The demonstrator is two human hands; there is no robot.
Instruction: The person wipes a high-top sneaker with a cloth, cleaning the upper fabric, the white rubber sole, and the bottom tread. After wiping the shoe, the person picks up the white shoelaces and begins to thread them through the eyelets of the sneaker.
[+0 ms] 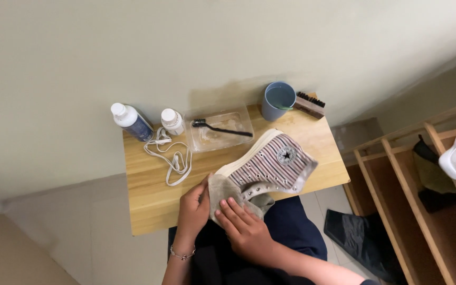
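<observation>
Bottles, white-capped, stand behind laces; hands press cloth on sneaker.

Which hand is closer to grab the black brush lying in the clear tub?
Probably the left hand. It grips the toe end of the striped high-top shoe, on the side nearer the clear tub holding the black brush. The right hand presses a grey cloth on the shoe.

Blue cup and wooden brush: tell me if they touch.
Touching. The head view shows the wooden brush lying against the blue cup with no gap visible between them.
</observation>
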